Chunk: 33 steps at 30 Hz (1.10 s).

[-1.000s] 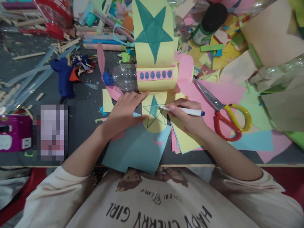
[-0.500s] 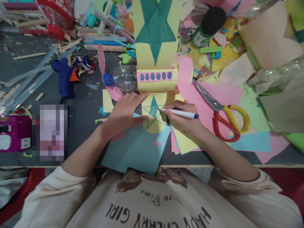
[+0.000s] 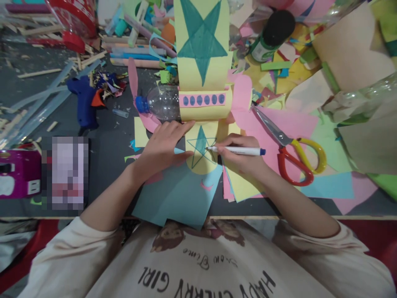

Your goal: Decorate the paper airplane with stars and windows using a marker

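Observation:
My right hand is closed around a white marker with a blue end, its tip on a star outline partly coloured teal. That star is on a yellow paper flap with a rounded end. Fingers spread, my left hand rests flat at the flap's left edge. Just above lies a plastic bottle with a blue cap, wrapped in yellow paper with a pink strip of blue dots. Beyond it is a yellow sheet with a filled teal star. A blue-grey sheet lies below the flap.
Scissors with red and yellow handles lie on papers to the right. A blue glue gun and a blurred-out rectangle are at the left. A dark-capped bottle, markers and paper scraps lie farther back.
The marker tip has shifted slightly down and left on the small star, and its blue end has moved right. More teal shows inside the star. My left hand has stayed in place.

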### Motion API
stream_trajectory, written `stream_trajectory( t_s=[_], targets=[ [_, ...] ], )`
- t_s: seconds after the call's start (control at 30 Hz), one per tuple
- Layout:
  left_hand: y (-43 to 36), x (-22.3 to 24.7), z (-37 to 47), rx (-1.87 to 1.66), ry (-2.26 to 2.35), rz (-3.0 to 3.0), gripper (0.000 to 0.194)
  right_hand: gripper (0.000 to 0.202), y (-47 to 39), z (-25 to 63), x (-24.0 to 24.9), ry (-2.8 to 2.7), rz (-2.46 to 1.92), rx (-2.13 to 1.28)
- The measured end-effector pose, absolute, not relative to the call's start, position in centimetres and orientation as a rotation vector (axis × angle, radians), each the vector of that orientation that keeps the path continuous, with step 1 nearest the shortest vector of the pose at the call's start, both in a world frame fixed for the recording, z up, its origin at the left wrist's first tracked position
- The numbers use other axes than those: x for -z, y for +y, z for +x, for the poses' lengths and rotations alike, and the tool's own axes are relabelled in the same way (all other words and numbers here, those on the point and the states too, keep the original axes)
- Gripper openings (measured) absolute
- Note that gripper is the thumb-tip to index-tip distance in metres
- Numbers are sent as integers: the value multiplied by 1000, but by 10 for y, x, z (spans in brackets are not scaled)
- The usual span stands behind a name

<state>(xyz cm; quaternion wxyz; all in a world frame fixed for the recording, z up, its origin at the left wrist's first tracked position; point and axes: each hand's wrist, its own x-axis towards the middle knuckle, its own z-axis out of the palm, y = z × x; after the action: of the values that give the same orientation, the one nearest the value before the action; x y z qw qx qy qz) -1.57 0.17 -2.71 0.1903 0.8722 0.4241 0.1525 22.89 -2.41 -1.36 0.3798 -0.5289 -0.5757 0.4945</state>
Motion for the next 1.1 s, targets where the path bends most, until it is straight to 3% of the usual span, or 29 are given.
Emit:
stream_trajectory(
  t_s=[0.47, 0.77, 1.1],
  targets=[
    [1, 25, -14, -426, 1199, 2461, 66, 20, -25, 226, 17, -1431, -1389, -1176],
    [0, 26, -14, -480, 1182, 2496, 64, 19, -24, 230, 10, -1596, -1308, -1307],
    [2, 26, -16, -422, 1186, 2509, 65, 17, -23, 226, 16, -1410, -1405, -1240]
  ],
)
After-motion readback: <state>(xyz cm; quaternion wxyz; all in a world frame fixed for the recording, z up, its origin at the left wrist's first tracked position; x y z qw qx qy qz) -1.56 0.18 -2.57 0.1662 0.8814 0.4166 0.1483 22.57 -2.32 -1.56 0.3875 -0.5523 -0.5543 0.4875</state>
